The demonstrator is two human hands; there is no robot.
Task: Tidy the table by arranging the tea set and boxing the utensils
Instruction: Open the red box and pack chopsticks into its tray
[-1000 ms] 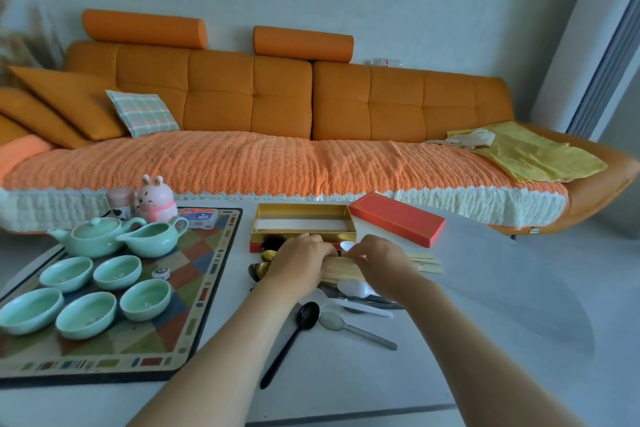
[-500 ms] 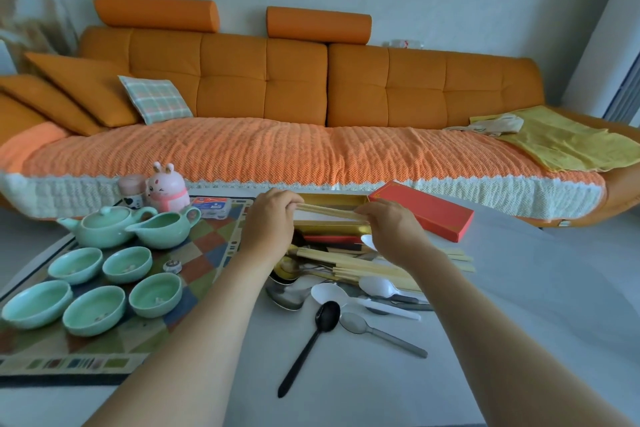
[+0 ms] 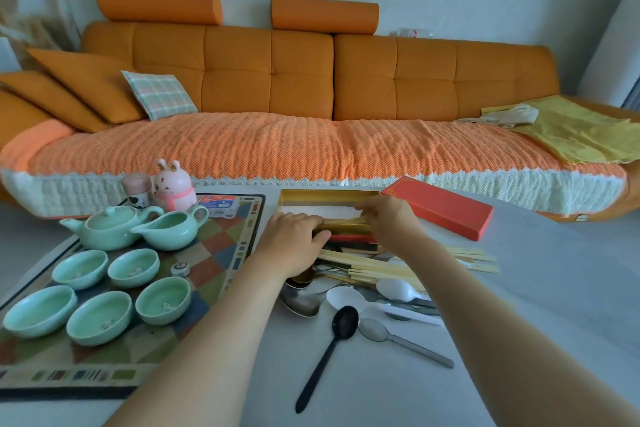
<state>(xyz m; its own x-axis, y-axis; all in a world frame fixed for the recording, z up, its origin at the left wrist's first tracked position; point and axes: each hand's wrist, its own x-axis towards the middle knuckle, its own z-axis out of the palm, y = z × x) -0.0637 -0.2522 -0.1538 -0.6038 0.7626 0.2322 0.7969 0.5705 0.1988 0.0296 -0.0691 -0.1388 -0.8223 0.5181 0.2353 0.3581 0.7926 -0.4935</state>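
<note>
1. Left hand (image 3: 291, 248) and right hand (image 3: 385, 222) grip the chopsticks (image 3: 343, 220) endwise over the near wall of the box (image 3: 325, 195); tilted, they may snag there.
2. A slack grip could scatter them beside the box.

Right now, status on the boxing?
Left hand and right hand grip chopsticks at the open box. Spoons, loose chopsticks lie unboxed. Lid beside box, nothing blocking.
</note>
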